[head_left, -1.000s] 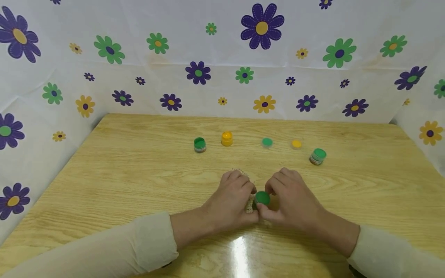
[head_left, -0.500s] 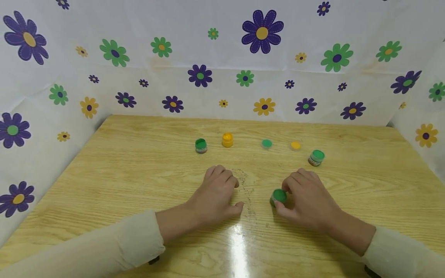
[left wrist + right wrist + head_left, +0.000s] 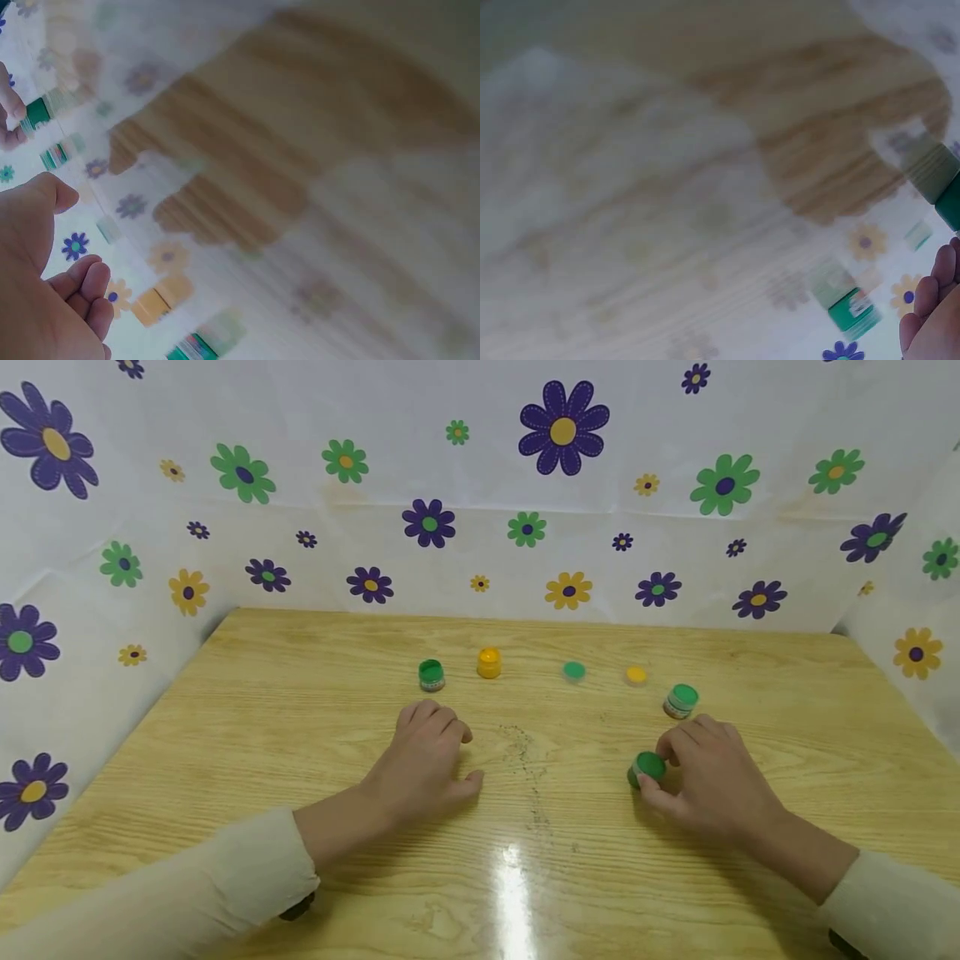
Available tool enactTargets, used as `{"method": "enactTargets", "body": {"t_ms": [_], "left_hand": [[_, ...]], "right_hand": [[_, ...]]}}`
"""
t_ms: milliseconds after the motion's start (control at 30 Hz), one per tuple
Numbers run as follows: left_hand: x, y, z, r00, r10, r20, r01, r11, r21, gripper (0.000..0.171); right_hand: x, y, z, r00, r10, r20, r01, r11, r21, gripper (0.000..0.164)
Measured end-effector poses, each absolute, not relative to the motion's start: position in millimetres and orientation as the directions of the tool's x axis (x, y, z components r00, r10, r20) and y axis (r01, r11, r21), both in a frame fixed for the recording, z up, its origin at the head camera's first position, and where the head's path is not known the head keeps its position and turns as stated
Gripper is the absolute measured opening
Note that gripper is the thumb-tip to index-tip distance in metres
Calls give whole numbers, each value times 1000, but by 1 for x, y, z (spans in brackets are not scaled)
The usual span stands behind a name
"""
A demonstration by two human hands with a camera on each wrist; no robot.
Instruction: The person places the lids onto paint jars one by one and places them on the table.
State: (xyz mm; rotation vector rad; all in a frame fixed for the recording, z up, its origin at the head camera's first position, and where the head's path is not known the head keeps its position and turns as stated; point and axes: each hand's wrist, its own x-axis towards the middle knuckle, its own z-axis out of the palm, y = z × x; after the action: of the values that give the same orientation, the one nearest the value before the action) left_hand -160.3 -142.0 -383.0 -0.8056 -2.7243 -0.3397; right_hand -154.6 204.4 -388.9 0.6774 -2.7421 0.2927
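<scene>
My right hand point(image 3: 712, 777) pinches a small jar of green paint point(image 3: 647, 768) between thumb and fingers, upright at the right of the table. Whether the jar touches the tabletop I cannot tell. In the right wrist view this jar point(image 3: 949, 202) shows only at the right edge, by the fingertips. My left hand point(image 3: 423, 760) is over the table's left half, fingers loosely bent, thumb apart, holding nothing. In the left wrist view the left hand point(image 3: 45, 255) has a gap between thumb and fingers. Just beyond the right hand stands another green paint jar point(image 3: 681, 702) with a lighter green top.
Farther back stand an open-looking green paint jar point(image 3: 431, 675) and a yellow paint jar point(image 3: 489, 663). A green lid point(image 3: 573, 671) and a yellow lid point(image 3: 636, 675) lie right of them. Dark specks point(image 3: 528, 768) mark the mid-table. A flowered cloth point(image 3: 480, 543) hangs behind the table.
Both hands were together at the green paint jar. The left hand has let go and moved left. The right hand has carried the jar to the right.
</scene>
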Motion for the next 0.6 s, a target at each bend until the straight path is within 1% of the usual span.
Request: {"method": "enactTargets", "body": {"t_ms": [133, 367, 467, 600], "left_hand": [[-166, -151, -381, -827, 462, 320, 524, 839, 144, 35], [-178, -166, -380, -833, 438, 338, 493, 865, 93, 39], [-183, -171, -379, -847, 419, 327, 469, 879, 88, 40], [-192, -180, -377, -882, 375, 286, 419, 902, 107, 41]], "right_hand": [[-158, 211, -389, -852, -412, 324, -466, 878, -108, 27], [-164, 222, -389, -861, -390, 326, -439, 894, -91, 27], [-167, 228, -389, -877, -367, 311, -412, 907, -90, 27], [-170, 234, -389, -900, -335, 278, -375, 922, -102, 30]]}}
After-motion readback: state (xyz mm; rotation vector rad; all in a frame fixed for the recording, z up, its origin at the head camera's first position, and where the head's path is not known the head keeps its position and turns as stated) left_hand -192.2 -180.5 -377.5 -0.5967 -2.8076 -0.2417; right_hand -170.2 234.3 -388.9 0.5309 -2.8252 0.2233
